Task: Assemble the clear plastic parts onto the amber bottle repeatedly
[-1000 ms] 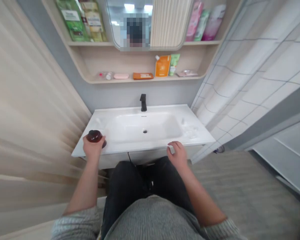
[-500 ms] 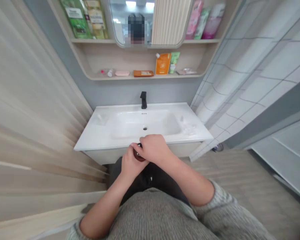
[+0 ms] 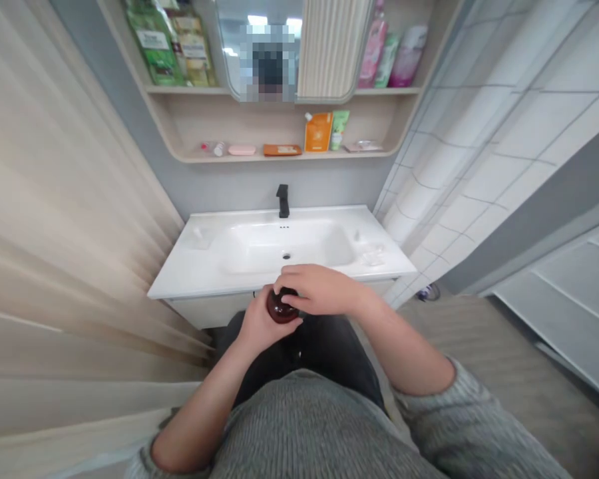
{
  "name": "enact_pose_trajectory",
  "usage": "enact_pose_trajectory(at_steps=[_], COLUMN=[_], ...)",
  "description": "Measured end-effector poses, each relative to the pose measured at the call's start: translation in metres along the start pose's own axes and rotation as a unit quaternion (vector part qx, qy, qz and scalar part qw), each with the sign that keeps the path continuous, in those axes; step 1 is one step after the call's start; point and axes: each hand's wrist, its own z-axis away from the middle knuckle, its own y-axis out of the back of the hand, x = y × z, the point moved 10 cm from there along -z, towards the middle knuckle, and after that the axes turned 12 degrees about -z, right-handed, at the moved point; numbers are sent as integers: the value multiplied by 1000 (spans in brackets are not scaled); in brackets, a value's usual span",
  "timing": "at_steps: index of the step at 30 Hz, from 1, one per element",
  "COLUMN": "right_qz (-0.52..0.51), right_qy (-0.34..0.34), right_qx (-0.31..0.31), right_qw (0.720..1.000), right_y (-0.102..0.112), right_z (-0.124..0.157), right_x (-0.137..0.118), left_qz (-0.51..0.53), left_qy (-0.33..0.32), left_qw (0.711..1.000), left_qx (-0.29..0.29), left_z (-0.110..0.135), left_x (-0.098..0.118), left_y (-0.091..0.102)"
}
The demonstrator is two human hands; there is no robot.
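A dark red glass bottle [image 3: 281, 307] sits in my left hand [image 3: 262, 326], just in front of the white washbasin's near edge. My right hand [image 3: 319, 289] lies over the top of the bottle, its fingers curled down around the upper end. That hand hides the neck and whatever closes it. The bottle's lower body shows between my two hands. Both hands are above my lap, over dark trousers [image 3: 304, 352].
The white washbasin [image 3: 180, 283] has a black faucet [image 3: 282, 201] at its back. Behind it, a wooden shelf [image 3: 229, 157] holds an orange pouch [image 3: 318, 132] and several small items. A tiled wall [image 3: 504, 166] stands to the right and a beige panel [image 3: 64, 199] to the left.
One second ago my left hand held the bottle at the basin's left side and my right hand rested on the front edge. Now both hands meet on the bottle near the middle.
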Motion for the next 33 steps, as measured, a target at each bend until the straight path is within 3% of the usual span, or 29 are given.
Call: enact_pose_trajectory(at_steps=[3, 6, 8, 14, 21, 27, 29, 33], right_qz=[4, 61, 83, 64, 92, 42, 25, 49], right_qy=[-1, -73, -102, -27, -87, -17, -11, -68], right_qx=[23, 66, 60, 11, 48, 12, 25, 49], right_qw=[1000, 993, 989, 998, 991, 999, 999, 995], right_y=[3, 3, -3, -11, -16, -14, -8, -6], right_z=[2, -2, -5, -3, -9, -4, -1, -3], right_x=[-7, 4, 10, -5, 4, -6, -8, 5], left_qz=[-9, -12, -16, -40, -29, -19, -11, -8], left_qy=[-2, -15, -18, -12, -24, -29, -26, -21], left_qw=[1000, 1000, 1000, 999, 999, 999, 1000, 1000], left_qx=[9, 8, 4, 10, 2, 12, 9, -10], left_z=[1, 2, 2, 4, 2, 1, -1, -3], left_x=[1, 5, 4, -6, -1, -2, -2, -4], left_y=[1, 0, -2, -3, -3, -3, -4, -8])
